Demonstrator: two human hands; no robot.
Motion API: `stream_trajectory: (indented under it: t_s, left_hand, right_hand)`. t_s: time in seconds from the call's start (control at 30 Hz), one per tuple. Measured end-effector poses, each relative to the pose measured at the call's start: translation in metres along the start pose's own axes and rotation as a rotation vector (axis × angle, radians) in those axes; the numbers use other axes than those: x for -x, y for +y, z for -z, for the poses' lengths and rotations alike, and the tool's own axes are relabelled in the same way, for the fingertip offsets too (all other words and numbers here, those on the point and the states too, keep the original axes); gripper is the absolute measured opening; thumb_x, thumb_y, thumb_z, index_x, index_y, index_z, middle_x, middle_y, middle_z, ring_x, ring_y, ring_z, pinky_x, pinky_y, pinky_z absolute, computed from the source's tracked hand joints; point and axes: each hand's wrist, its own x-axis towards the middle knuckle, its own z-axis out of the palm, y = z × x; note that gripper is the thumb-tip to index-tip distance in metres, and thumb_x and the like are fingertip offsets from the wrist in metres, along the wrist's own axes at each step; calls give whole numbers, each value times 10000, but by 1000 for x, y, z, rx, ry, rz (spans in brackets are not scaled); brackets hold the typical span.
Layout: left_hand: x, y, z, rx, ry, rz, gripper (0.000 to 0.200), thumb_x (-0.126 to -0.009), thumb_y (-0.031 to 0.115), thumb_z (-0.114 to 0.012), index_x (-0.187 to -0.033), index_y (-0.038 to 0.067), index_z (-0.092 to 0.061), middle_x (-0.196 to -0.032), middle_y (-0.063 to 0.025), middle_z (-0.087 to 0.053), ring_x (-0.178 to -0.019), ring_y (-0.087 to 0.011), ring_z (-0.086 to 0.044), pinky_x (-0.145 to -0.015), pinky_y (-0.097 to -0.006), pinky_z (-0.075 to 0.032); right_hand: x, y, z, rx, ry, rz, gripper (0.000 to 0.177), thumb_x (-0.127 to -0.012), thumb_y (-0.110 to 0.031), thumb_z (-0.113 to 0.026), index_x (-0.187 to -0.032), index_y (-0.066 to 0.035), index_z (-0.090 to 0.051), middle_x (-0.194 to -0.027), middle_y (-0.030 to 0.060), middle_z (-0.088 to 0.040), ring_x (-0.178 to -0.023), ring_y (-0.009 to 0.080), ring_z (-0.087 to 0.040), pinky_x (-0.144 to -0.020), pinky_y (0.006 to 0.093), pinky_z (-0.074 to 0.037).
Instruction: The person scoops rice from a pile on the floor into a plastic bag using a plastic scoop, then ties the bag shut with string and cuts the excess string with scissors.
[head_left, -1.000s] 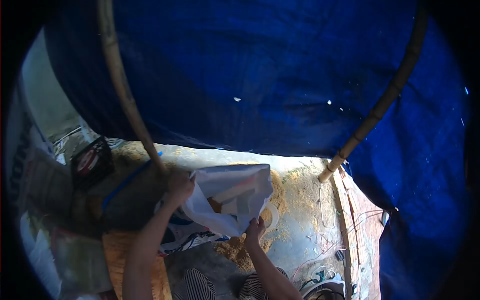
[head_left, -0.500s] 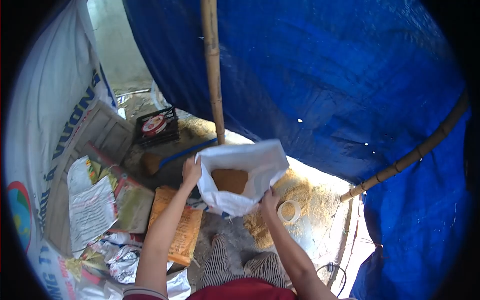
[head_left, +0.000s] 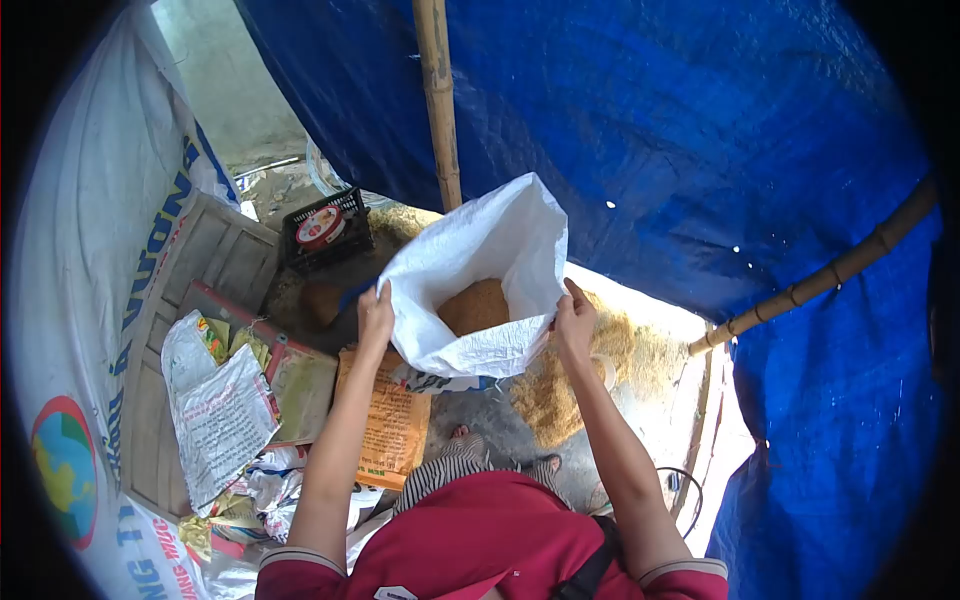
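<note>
A white woven sack (head_left: 425, 280) hangs mouth-up between my two hands, its rim spread wide. Inside it lies a brown, grainy material (head_left: 478, 306); its exact kind I cannot make out. My left hand (head_left: 375, 316) is closed on the left edge of the rim. At the right edge, my right hand (head_left: 574, 322) pinches the sack's rim. Behind my right forearm a white ring-shaped container (head_left: 606, 372), partly hidden, sits among yellowish husks (head_left: 545, 405) spread on the ground.
A bamboo pole (head_left: 437, 100) stands before a blue tarp (head_left: 650, 130); another bamboo pole (head_left: 815, 285) slants at right. A black crate (head_left: 345, 240) holds a red round tub (head_left: 320, 228). Printed sacks (head_left: 225, 420), an orange bag (head_left: 385, 425) and wooden panels (head_left: 225, 255) lie at left.
Both hands have raised the sack, and its mouth has opened wider, tilting upward. My right hand has moved up along with the rim. The view has shifted slightly, showing more of my shirt.
</note>
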Motion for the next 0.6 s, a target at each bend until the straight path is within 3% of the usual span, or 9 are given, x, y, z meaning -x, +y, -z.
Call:
stream_trajectory:
  t_s: [0.1,0.17,0.27,0.3,0.37,0.43,0.5,0.6]
  left_hand:
    - [30,-47,-28,-246,-57,-86,353,-885,251,-462,-985,-69,-573,-912,-298,-579,-902,-431,-548,-761,-456,-427]
    - [39,-82,-47,-234,-124,-4,348,-886,245,-456,-1012,-61,-562,-959,-284,-577,-958,-427,-528,-809,-449,-420]
    - [42,-58,-48,-115,-146,18,324,-880,233,-463,-1004,-50,-562,-945,-272,-584,-939,-422,-538,-778,-429,-426]
    - [34,-46,-49,-88,-164,40,315,-877,228,-467,-995,-47,-564,-943,-271,-584,-930,-420,-542,-765,-421,-427]
    - [25,-13,-44,33,-183,95,280,-876,183,-487,-958,-72,-569,-841,-219,-616,-746,-248,-574,-680,-359,-420]
    - [19,5,-34,66,-207,30,272,-876,168,-494,-936,-86,-573,-792,-165,-628,-712,-166,-533,-657,-333,-413]
    - [12,14,-17,146,-228,147,282,-878,170,-498,-932,-93,-585,-814,-141,-635,-713,-155,-533,-656,-314,-411]
    - [19,43,20,361,-201,112,296,-901,164,-472,-1010,-89,-581,-906,-123,-635,-775,-139,-557,-713,-281,-430]
  right_hand:
    - [-19,96,2,211,-12,38,399,-830,-93,-433,-1196,58,-483,-651,91,-566,-483,131,-517,-434,273,-416]
    - [-30,147,4,341,-29,36,404,-815,-99,-453,-1176,81,-479,-673,125,-582,-486,146,-540,-434,276,-426]
    - [-35,172,6,420,165,83,396,-809,-100,-453,-1158,86,-492,-663,125,-582,-481,150,-538,-437,284,-427]
    - [-43,165,12,352,153,54,395,-808,-101,-451,-1155,80,-502,-661,113,-579,-480,140,-527,-435,283,-422]
    - [-50,135,19,284,151,31,393,-806,-102,-449,-1152,74,-513,-659,100,-575,-479,131,-516,-434,282,-417]
    - [-37,68,20,162,96,21,389,-810,-112,-438,-1149,49,-539,-637,54,-548,-468,108,-476,-429,271,-399]
    - [-22,9,18,76,39,0,396,-804,-107,-431,-1159,30,-543,-636,37,-535,-463,101,-460,-427,264,-393]
    - [-3,-49,16,-26,-92,11,413,-793,-99,-424,-1173,18,-537,-614,30,-524,-457,88,-440,-439,251,-381]
